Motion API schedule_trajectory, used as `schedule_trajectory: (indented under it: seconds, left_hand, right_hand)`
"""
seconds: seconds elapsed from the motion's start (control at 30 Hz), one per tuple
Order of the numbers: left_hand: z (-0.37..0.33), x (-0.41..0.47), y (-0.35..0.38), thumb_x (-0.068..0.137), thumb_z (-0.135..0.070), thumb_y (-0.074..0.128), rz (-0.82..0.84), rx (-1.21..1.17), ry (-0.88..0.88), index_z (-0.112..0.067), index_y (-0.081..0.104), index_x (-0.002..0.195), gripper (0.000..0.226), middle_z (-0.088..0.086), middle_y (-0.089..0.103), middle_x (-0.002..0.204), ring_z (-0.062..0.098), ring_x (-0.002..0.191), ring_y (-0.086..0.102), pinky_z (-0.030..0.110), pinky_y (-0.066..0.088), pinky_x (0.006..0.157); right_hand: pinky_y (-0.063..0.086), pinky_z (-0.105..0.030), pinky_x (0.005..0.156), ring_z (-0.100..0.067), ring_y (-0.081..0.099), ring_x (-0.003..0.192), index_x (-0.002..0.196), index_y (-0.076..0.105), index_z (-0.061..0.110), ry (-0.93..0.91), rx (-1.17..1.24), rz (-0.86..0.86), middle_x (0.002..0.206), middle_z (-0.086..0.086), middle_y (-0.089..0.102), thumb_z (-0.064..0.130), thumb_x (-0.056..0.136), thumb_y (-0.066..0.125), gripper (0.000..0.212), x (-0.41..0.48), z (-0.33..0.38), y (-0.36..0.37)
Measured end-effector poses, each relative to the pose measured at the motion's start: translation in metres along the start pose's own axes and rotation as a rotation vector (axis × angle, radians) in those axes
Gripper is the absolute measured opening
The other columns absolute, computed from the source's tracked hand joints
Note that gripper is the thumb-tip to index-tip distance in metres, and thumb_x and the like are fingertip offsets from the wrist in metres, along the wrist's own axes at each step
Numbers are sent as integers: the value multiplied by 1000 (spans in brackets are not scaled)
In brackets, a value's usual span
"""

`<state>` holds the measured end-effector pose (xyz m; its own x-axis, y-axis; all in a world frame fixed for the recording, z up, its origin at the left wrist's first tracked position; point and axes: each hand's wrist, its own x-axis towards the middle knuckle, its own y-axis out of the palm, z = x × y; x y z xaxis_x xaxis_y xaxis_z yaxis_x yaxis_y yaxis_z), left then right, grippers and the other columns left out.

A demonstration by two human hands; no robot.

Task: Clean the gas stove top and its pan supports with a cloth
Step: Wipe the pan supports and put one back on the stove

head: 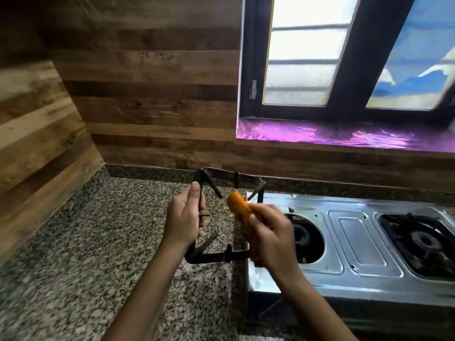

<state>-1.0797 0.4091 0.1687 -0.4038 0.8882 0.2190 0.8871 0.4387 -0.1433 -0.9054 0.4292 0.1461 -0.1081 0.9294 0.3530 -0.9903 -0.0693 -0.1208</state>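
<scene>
My left hand point(183, 217) grips the left bar of a square black pan support point(221, 175), holding it tilted up above the counter beside the stove. My right hand point(269, 233) holds a bunched orange cloth point(238, 205) against the support's right side. The steel gas stove point(369, 244) lies to the right. Its left burner point(301, 236) is bare, with no support on it. The right burner point(424, 241) carries its own black pan support point(394, 221).
A speckled granite counter point(86, 242) spreads to the left and front of the stove. Wood-look walls point(147, 94) close in the back and left. A window with a purple-lined sill point(344, 136) sits above the stove.
</scene>
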Motion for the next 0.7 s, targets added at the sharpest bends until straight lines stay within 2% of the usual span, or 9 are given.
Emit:
schedule_trajectory:
  seconds: [0.07, 0.13, 0.23, 0.27, 0.33, 0.4, 0.57, 0.63, 0.7]
  left_hand:
    - [0, 1, 1, 91, -55, 33, 43, 32, -11, -11, 47, 70, 51, -1, 43, 52, 13, 38, 41, 23, 34, 35]
    - [-1, 2, 2, 92, -56, 33, 101, 58, -24, -11, 47, 71, 51, -1, 42, 51, 13, 39, 41, 23, 34, 36]
    - [-9, 11, 2, 98, -50, 34, 227, 76, -47, -12, 46, 71, 48, 1, 39, 52, 14, 39, 40, 23, 32, 35]
    - [-12, 15, 1, 100, -48, 35, 282, 101, -45, -12, 46, 72, 47, 1, 39, 53, 14, 40, 40, 22, 31, 34]
    - [-16, 24, -1, 101, -47, 36, 417, 196, -8, -12, 48, 72, 46, 1, 40, 55, 13, 41, 41, 23, 33, 35]
    - [-20, 29, -4, 99, -48, 38, 572, 284, 2, -12, 50, 74, 45, 2, 42, 59, 12, 45, 42, 24, 34, 38]
    - [-33, 46, -22, 87, -59, 49, 874, 223, -252, -8, 59, 84, 53, 0, 55, 69, 10, 51, 47, 20, 40, 43]
    - [-28, 48, -41, 79, -72, 54, 895, 125, -310, -6, 70, 98, 70, 3, 68, 84, 11, 67, 60, 21, 49, 57]
    - [-10, 40, -58, 69, -74, 64, 832, -77, -354, -12, 72, 110, 75, 11, 71, 105, 20, 88, 64, 31, 53, 78]
  right_hand:
    - [46, -20, 84, -10, 62, 98, 99, 74, 20, -52, 98, -59, 101, 6, 66, 12, 81, 59, 24, 13, 10, -9]
    - [46, -31, 95, -14, 58, 112, 96, 73, 23, -103, 47, -1, 113, 3, 62, 13, 80, 59, 23, 30, 15, -21]
    - [41, -44, 104, -13, 41, 135, 91, 69, 33, -60, -156, 328, 138, -2, 51, 16, 79, 57, 25, 59, 8, -37]
    - [42, -43, 102, -12, 44, 132, 92, 68, 31, -16, -162, 469, 135, -2, 54, 16, 78, 57, 23, 65, 6, -41]
    - [49, -36, 83, -9, 61, 97, 92, 67, 23, 133, -43, 683, 104, 2, 64, 12, 77, 56, 21, 71, 5, -46]
    - [49, -28, 65, -10, 57, 71, 92, 65, 15, 268, 50, 779, 80, 1, 60, 8, 77, 55, 20, 68, 3, -46]
    - [49, -33, 69, -22, 59, 79, 95, 64, 9, 383, 447, 724, 87, -11, 62, 4, 77, 57, 20, 44, -25, -37]
    - [51, -34, 69, -23, 61, 78, 95, 63, 6, 412, 593, 633, 88, -14, 62, 5, 72, 62, 23, 38, -28, -32]
    - [54, -33, 63, -24, 63, 74, 99, 57, 1, 459, 680, 556, 86, -16, 63, 4, 69, 60, 30, 37, -27, -33]
